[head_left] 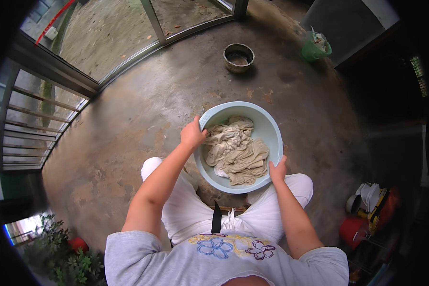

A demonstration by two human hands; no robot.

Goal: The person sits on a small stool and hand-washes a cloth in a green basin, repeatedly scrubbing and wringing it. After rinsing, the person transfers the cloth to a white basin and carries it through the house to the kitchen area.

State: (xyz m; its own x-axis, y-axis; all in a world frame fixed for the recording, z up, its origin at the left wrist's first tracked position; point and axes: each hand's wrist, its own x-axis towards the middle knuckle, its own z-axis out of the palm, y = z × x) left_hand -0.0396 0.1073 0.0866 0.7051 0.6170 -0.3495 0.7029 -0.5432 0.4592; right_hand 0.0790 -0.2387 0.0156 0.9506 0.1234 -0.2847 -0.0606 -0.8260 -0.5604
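Between my two hands is a pale blue plastic basin (pixel 274 131), above my knees and tipped slightly so its inside shows. Crumpled beige cloths (pixel 238 150) lie in it, looking damp, with a small white patch of cloth at their lower left. My left hand (pixel 193 134) grips the basin's left rim, fingers curled over the edge. Lower on the opposite side, my right hand (pixel 278 169) holds the right rim, its thumb against the outer wall. The fingers under the basin are partly hidden.
A dark metal pot (pixel 239 58) stands on the concrete floor (pixel 143 114) ahead. Farther right is a green bin (pixel 315 46) with rubbish. Glass doors (pixel 162 40) line the far left. A red bucket (pixel 353 231) and other items sit at the right, a leafy plant (pixel 76 262) at lower left.
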